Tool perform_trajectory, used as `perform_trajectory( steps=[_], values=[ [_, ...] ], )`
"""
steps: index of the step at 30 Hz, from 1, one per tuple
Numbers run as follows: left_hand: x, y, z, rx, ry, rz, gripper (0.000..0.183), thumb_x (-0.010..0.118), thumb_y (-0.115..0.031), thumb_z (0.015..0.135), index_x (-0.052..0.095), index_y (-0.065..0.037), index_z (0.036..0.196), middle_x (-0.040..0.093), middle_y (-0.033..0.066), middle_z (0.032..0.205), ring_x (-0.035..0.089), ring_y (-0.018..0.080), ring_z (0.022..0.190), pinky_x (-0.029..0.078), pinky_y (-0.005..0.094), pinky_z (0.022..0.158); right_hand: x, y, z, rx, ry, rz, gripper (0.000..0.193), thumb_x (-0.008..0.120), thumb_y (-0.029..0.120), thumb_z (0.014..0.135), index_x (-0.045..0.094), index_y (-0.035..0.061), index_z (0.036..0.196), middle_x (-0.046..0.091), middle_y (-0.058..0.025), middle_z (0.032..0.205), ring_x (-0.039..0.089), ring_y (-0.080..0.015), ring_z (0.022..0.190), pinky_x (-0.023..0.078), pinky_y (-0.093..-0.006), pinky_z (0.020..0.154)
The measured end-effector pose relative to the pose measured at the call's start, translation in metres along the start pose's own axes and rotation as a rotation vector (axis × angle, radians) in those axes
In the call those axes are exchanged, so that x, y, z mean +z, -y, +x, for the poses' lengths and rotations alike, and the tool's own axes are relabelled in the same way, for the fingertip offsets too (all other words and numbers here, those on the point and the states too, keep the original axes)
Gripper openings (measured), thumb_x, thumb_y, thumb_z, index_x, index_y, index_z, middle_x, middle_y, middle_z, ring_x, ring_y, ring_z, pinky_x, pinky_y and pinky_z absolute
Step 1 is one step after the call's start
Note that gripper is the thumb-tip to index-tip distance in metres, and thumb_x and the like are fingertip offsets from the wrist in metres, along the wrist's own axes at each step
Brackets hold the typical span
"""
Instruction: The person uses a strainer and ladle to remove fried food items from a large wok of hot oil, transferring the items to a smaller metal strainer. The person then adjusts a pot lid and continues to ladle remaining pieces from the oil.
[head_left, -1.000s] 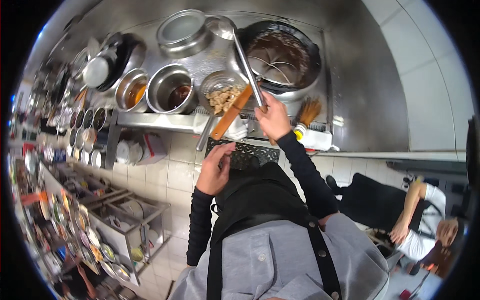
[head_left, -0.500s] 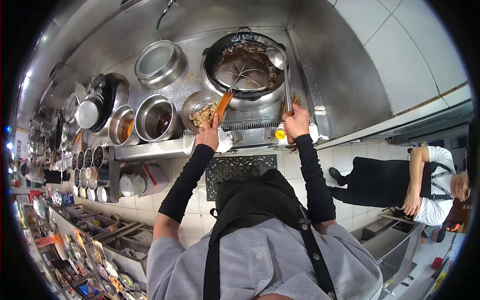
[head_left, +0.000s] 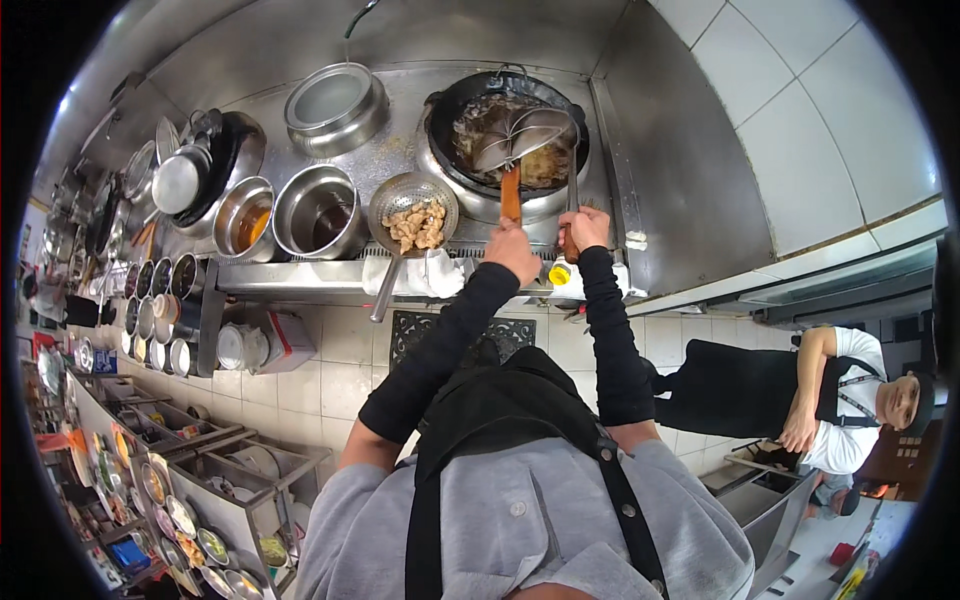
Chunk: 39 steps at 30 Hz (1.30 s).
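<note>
My left hand (head_left: 512, 254) is closed round the orange wooden handle (head_left: 510, 195) of a wire-mesh skimmer (head_left: 492, 157). The skimmer's round head is tilted over the wok (head_left: 437, 150), which holds bubbling brown liquid. To its right, my right hand (head_left: 584, 230) grips the handle of a metal ladle (head_left: 573, 180). That handle runs up to the wok's right side; the ladle's bowl is hard to make out behind the skimmer. Left of the wok rests a perforated metal strainer (head_left: 385, 192) with browned chunks of food (head_left: 417, 224), its handle pointing toward me.
A yellow-capped bottle (head_left: 560, 273) stands below my right hand. Left of the strainer are a pot of dark liquid (head_left: 318, 180), a pot of orange liquid (head_left: 230, 205) and a lidded pot (head_left: 338, 110). At the right stands another person (head_left: 770, 395) in a black apron.
My left hand and the skimmer have moved right, leaving the strainer of food chunks in plain sight. The ladle's bowl has dropped from the wok's right rim. The view has shifted slightly.
</note>
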<state>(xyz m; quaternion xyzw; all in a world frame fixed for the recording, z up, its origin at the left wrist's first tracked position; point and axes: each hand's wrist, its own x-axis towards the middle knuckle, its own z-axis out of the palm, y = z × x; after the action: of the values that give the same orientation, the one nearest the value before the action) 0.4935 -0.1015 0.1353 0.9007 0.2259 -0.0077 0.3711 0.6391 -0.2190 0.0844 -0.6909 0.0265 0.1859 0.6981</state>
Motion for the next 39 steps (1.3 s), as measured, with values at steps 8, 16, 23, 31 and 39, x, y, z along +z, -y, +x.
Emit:
perform_trajectory(
  steps=[8,16,23,31,39],
  values=[
    [-0.006,-0.016,0.035,0.383,-0.067,0.156,0.023,0.065,-0.016,0.073,0.072,0.004,0.082,0.065,0.0341,0.091,0.069,0.0432,0.089,0.056,0.0476,0.082,0.003,0.007,0.000,-0.287,-0.159,-0.651,0.034,0.067,0.009,0.064,0.070,-0.0092,0.092,0.067,-0.0216,0.067,0.068,-0.0326,0.060,0.056,-0.0427,0.061],
    [-0.057,-0.020,0.036,-0.106,0.391,-1.242,0.012,0.059,0.000,0.080,0.060,0.011,0.084,0.066,0.0188,0.079,0.068,0.0314,0.067,0.057,0.0447,0.063,-0.002,-0.002,0.024,-0.447,-0.253,-0.820,0.023,0.063,0.016,0.064,0.071,-0.0038,0.074,0.066,-0.0282,0.072,0.069,-0.0437,0.078,0.055,-0.0453,0.078],
    [-0.066,0.013,0.037,-0.084,0.367,-1.451,0.011,0.059,0.000,0.082,0.061,0.009,0.077,0.067,0.0234,0.085,0.066,0.0273,0.078,0.055,0.0359,0.061,0.010,0.036,0.012,-0.251,-0.138,-0.646,0.011,0.060,0.003,0.072,0.063,-0.0059,0.067,0.064,-0.0158,0.057,0.068,-0.0247,0.049,0.055,-0.0399,0.043],
    [-0.057,0.072,0.046,-0.018,0.597,-1.843,0.014,0.058,0.000,0.085,0.061,0.012,0.093,0.061,0.0248,0.108,0.060,0.0177,0.084,0.050,0.0297,0.064,-0.002,0.063,-0.013,-0.256,-0.073,-0.625,0.013,0.054,0.002,0.075,0.058,-0.0095,0.070,0.062,-0.0189,0.057,0.066,-0.0270,0.047,0.054,-0.0412,0.041],
    [-0.046,0.100,0.048,0.086,0.753,-1.981,0.070,0.053,0.001,0.089,0.020,0.014,0.149,0.048,0.0269,0.136,0.051,0.0117,0.076,0.047,0.0236,0.064,0.000,0.058,-0.031,-0.366,0.032,-0.781,0.012,0.053,0.004,0.072,0.058,-0.0075,0.074,0.062,-0.0242,0.060,0.066,-0.0341,0.048,0.055,-0.0440,0.046]
  ],
)
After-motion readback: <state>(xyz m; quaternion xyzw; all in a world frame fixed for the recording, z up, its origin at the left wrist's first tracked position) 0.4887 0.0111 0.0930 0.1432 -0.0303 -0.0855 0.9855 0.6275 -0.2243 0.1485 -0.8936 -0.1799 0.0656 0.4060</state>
